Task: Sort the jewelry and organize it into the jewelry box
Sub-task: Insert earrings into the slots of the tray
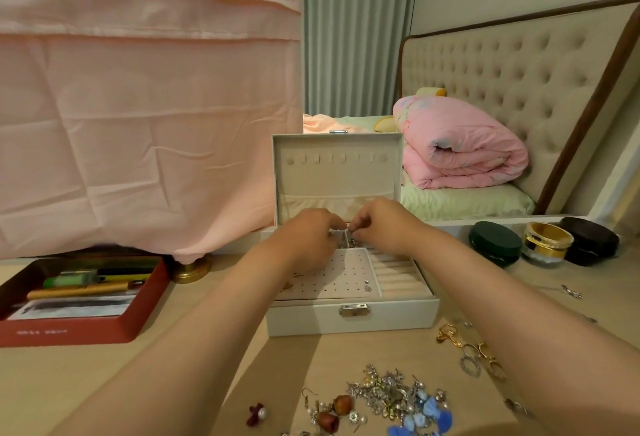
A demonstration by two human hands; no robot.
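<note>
Pinching a small silver piece [343, 240] between them, the left hand [308, 238] and right hand [379, 224] are meeting fingertip to fingertip over the open jewelry box [353, 319]. Its perforated stud panel [334, 278] is lying directly below, while the unsorted jewelry [391, 395] is waiting on the worktop [41, 383], nearer the right arm.

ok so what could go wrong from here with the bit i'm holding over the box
The small silver piece pinched between the left hand and right hand hangs over the open jewelry box; a slip could drop it into the ring slots. The right forearm lies close to the loose rings on the table; drawing back might sweep them off.
</note>
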